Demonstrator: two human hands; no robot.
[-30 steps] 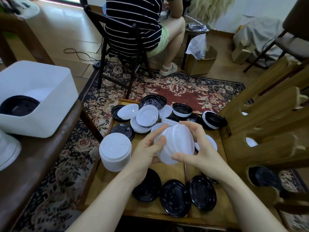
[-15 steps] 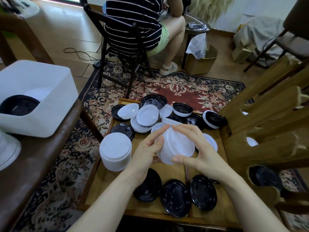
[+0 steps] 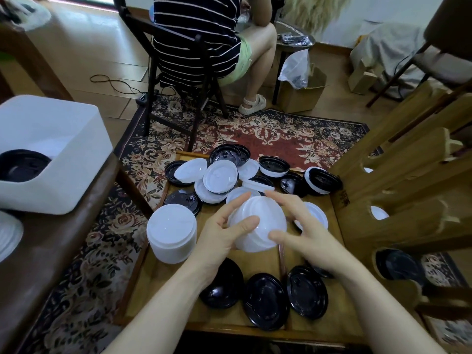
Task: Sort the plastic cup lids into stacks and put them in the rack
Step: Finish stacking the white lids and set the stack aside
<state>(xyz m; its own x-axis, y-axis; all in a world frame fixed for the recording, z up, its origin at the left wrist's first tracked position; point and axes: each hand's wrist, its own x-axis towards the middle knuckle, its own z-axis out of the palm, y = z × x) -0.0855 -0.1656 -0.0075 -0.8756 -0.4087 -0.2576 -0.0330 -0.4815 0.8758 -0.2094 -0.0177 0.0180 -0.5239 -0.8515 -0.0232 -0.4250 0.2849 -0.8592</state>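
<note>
Currently both hands, left hand (image 3: 217, 236) and right hand (image 3: 306, 233), grip a small stack of white lids (image 3: 258, 226), fingers curled round it. Squaring it seems the step; next, the wooden rack (image 3: 398, 200).

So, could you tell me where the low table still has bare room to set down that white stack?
Bare wood shows between the tall white stack and the three black lids along the near edge, under the left hand. The far half is crowded with loose lids.

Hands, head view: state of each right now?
Left hand: holding the small stack of translucent white plastic lids, thumb curled over it.
Right hand: holding the same stack from the other side.
</note>
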